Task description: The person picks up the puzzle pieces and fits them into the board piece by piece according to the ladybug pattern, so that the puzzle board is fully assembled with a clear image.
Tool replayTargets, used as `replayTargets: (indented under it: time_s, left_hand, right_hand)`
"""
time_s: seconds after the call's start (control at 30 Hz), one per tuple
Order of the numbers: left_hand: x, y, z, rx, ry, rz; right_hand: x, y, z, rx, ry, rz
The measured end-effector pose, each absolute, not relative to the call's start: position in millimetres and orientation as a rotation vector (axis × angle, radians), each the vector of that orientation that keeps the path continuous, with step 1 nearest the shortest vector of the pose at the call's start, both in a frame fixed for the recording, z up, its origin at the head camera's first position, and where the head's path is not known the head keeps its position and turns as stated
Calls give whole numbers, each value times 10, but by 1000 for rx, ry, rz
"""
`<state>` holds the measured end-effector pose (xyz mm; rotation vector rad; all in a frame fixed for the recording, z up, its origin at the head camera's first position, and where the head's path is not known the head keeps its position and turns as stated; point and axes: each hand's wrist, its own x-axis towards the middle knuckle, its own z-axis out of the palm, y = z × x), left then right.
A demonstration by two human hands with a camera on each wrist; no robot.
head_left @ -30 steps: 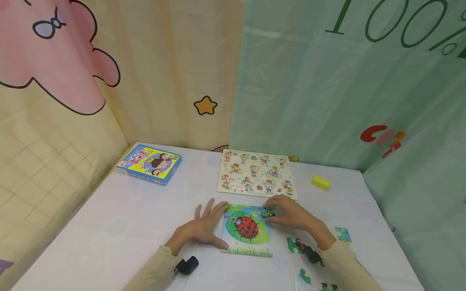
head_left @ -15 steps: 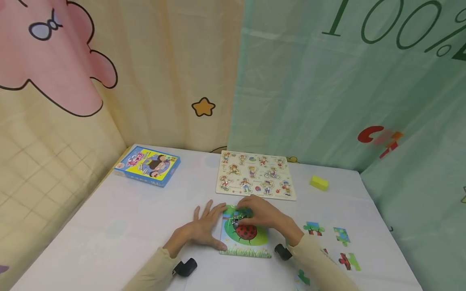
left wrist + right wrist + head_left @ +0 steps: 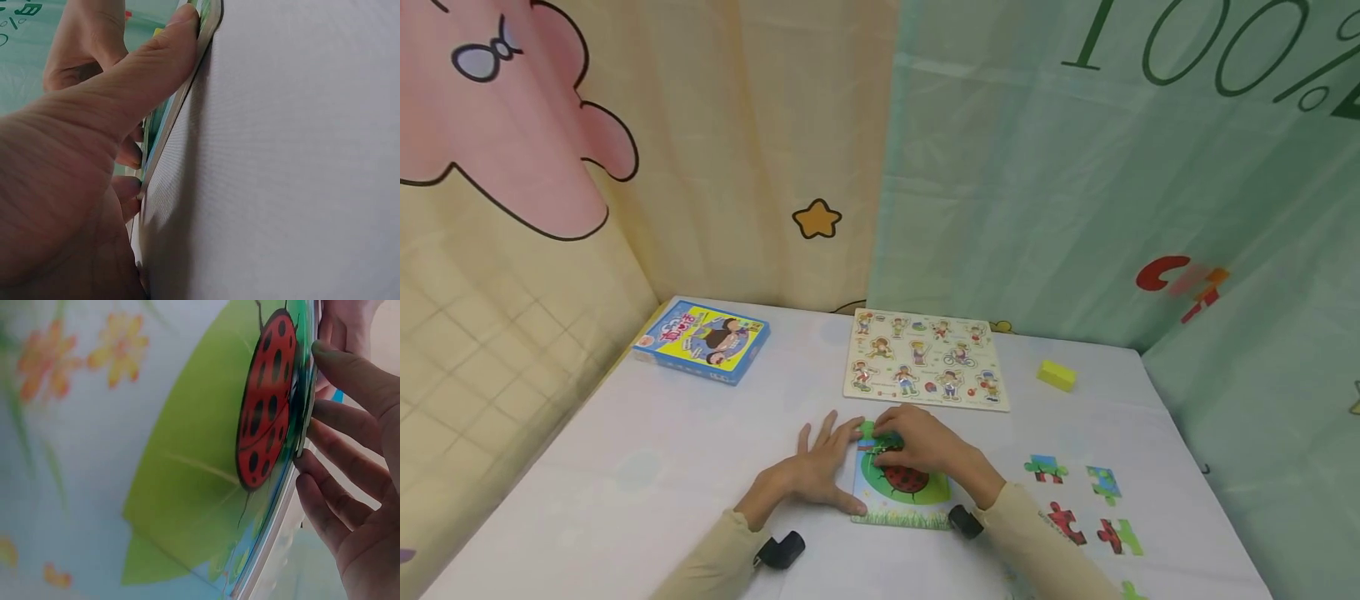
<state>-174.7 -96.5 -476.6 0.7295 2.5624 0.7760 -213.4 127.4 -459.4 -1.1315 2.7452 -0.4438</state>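
Observation:
A square ladybug picture board (image 3: 901,518) lies on the table; its ladybug fills much of the right wrist view. My left hand (image 3: 812,477) is spread along its left edge, fingers at the top corner and thumb on the bottom corner. In the left wrist view, the thumb (image 3: 169,53) presses over the board's rim. Over the upper left of the board, my right hand (image 3: 919,442) pinches a thin puzzle piece (image 3: 309,409) between thumb and fingers. From the head view the right hand hides most of that piece and the ladybug's head.
Several loose puzzle pieces, including a red-and-black one (image 3: 1066,523), lie right of the board beside the right sleeve. Behind stands a peg puzzle board (image 3: 880,367) with sports figures, a blue box (image 3: 722,337) at back left and a yellow block (image 3: 1057,375) at right.
My right hand has carried the puzzle piece leftward from the board's upper right to its upper left. My left hand has stayed on the left edge.

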Motion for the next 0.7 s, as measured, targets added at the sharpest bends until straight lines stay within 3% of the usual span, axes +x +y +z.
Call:
replayTargets:
  time_s: [0.47,0.7]
  left_hand:
    - [-1746,-982,-4788,729,2552,781]
    - [-1751,-968,-4784,734,2546,778]
  right_hand:
    - [-2020,1134,-4517,-1146,2798,-183]
    - [-1908,1157,-4466,-1009,2811,-70]
